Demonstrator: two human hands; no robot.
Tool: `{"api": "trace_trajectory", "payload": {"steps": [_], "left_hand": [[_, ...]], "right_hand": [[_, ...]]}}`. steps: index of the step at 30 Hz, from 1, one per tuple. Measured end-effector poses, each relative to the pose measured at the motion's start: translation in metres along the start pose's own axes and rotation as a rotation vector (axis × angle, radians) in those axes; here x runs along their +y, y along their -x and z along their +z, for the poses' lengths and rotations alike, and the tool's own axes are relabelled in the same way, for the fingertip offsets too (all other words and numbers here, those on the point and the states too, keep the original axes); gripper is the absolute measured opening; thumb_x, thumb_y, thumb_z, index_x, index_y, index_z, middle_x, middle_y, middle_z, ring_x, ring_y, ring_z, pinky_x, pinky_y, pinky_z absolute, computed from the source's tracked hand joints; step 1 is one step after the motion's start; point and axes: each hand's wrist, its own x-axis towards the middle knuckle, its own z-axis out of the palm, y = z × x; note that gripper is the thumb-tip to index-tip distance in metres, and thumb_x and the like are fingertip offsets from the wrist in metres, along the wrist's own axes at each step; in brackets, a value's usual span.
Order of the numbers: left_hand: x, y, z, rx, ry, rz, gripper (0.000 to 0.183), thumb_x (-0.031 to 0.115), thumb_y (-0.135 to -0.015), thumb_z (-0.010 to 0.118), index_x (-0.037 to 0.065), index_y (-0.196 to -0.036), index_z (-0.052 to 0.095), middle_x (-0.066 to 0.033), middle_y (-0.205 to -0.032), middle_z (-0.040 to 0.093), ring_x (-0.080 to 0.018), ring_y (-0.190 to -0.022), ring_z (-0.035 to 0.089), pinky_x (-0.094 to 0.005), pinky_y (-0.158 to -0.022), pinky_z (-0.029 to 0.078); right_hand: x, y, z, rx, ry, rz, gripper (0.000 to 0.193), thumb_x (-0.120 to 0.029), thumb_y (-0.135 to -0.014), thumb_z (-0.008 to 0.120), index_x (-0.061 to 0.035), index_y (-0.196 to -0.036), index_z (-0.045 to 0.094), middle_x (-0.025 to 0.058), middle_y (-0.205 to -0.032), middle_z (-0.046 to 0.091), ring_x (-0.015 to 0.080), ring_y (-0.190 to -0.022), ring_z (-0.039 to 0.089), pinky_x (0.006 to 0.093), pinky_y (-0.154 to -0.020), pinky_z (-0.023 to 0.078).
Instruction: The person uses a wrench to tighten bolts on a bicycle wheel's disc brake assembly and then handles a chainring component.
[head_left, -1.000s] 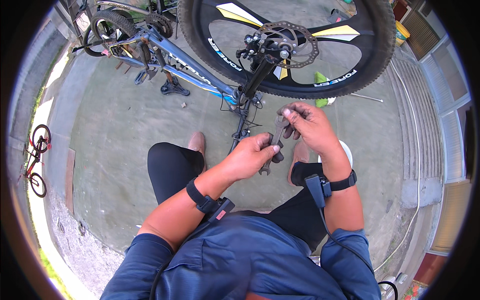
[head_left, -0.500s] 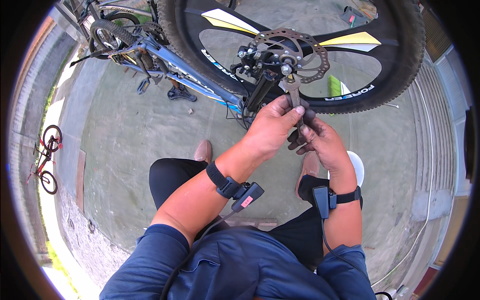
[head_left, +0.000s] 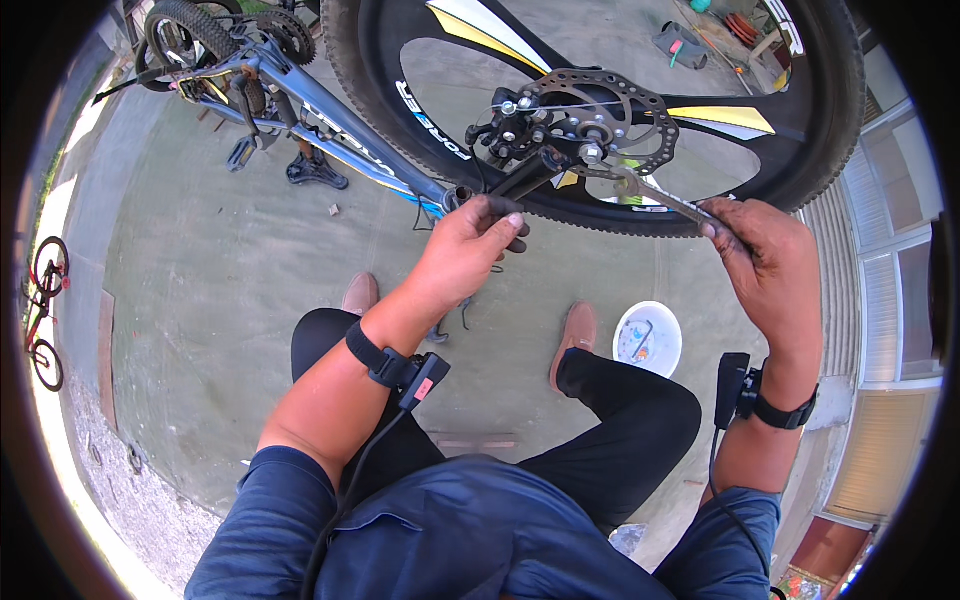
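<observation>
A blue bicycle lies upside down, its saddle at the floor. Its black front wheel carries a perforated brake disc, with an axle nut at the hub. A metal wrench is gripped near one end by my right hand. The wrench's open jaw is close below the nut; contact is unclear. My left hand is beside the fork leg, fingers curled and darkened with grime. What those fingers hold, if anything, is hidden.
A white bucket with small items inside stands by my right shoe. Farther left is a small red bicycle. A dustpan lies beyond the wheel, and a ribbed wall runs along the right.
My hands have moved apart. The wrench, earlier between both hands, is now in my right hand alone, slanting out to the right. My left hand has shifted left toward the fork's lower end.
</observation>
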Motion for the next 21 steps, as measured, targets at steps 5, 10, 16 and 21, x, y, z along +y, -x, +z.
{"api": "trace_trajectory", "payload": {"steps": [5, 10, 16, 21], "left_hand": [[-0.017, 0.006, -0.01, -0.033, -0.056, 0.031, 0.024, 0.021, -0.098, 0.059, 0.001, -0.111, 0.057, -0.0052, -0.096, 0.066, -0.0113, -0.085, 0.063, -0.0251, -0.068, 0.047], [-0.011, 0.015, -0.015, -0.031, -0.096, 0.05, 0.023, 0.019, -0.098, 0.059, -0.001, -0.11, 0.057, -0.0049, -0.094, 0.065, -0.0107, -0.085, 0.061, -0.0266, -0.069, 0.048], [-0.012, 0.02, -0.02, -0.014, -0.119, 0.096, 0.024, 0.017, -0.096, 0.061, -0.004, -0.106, 0.058, -0.0061, -0.09, 0.064, -0.0109, -0.081, 0.06, -0.0281, -0.072, 0.051], [-0.011, 0.02, -0.026, -0.034, -0.159, 0.082, 0.024, 0.017, -0.097, 0.061, -0.003, -0.109, 0.057, -0.0033, -0.09, 0.062, -0.0085, -0.082, 0.057, -0.0274, -0.074, 0.05]], "right_hand": [[-0.026, -0.038, -0.015, -0.117, 0.262, -0.097, 0.013, -0.008, -0.078, 0.067, -0.0045, -0.091, 0.07, 0.013, -0.071, 0.061, 0.0317, -0.068, 0.061, 0.038, -0.059, 0.047], [-0.031, -0.056, -0.013, -0.145, 0.337, -0.208, 0.015, -0.009, -0.078, 0.068, -0.0049, -0.093, 0.07, 0.0133, -0.073, 0.061, 0.0325, -0.069, 0.061, 0.0394, -0.061, 0.047], [-0.029, -0.065, -0.016, -0.231, 0.398, -0.217, 0.016, -0.007, -0.08, 0.07, -0.0021, -0.095, 0.068, 0.0147, -0.077, 0.061, 0.0334, -0.071, 0.06, 0.039, -0.061, 0.046], [-0.009, -0.047, 0.008, -0.201, 0.29, -0.008, 0.014, -0.01, -0.084, 0.069, -0.0015, -0.094, 0.066, 0.0162, -0.079, 0.062, 0.0348, -0.071, 0.059, 0.0383, -0.062, 0.047]]}}
